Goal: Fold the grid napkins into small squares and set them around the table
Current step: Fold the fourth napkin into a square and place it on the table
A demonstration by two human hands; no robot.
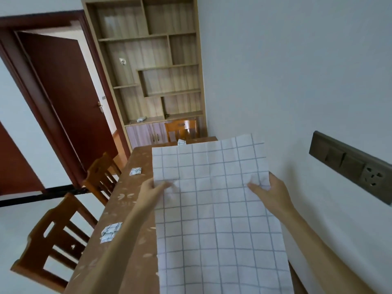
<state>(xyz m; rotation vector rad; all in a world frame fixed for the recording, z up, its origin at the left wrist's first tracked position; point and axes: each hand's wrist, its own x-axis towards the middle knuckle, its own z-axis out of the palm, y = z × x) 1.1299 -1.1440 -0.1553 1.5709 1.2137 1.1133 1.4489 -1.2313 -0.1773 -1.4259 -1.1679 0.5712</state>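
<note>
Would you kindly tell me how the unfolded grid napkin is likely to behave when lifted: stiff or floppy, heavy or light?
Probably floppy: the napkin puckers where the left hand and right hand pinch it. Likely light, as those pinches alone seem to raise its far end. Its visible fold lines suggest it holds creases well.

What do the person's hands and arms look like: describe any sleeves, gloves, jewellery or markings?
The left hand and right hand are bare: no gloves, rings or watch visible. The left forearm and right forearm are uncovered down to the frame's edge, with no sleeve or markings in view.
</note>
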